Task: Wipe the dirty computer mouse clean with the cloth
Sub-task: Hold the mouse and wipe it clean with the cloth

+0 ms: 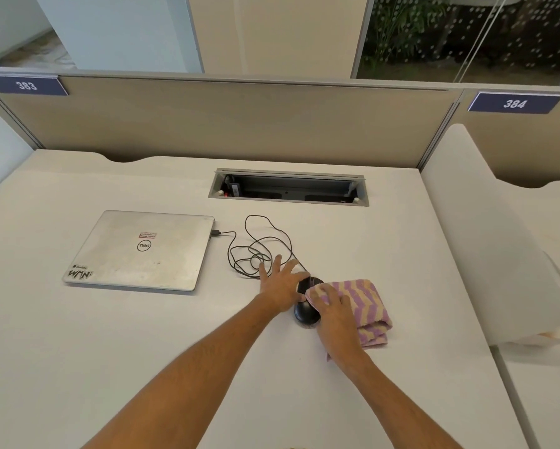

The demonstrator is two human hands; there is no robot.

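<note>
A black wired computer mouse lies on the white desk, right of centre. My left hand lies flat beside its left side with fingers spread and straight, the thumb touching the mouse. My right hand presses a folded purple-and-tan striped cloth onto the right side and top of the mouse. Most of the cloth lies bunched on the desk to the right of the mouse. The front and right part of the mouse is hidden under the cloth.
The mouse's black cable lies in loose loops behind my left hand and plugs into a closed silver laptop at the left. An open cable tray is set into the desk further back. A beige partition backs the desk.
</note>
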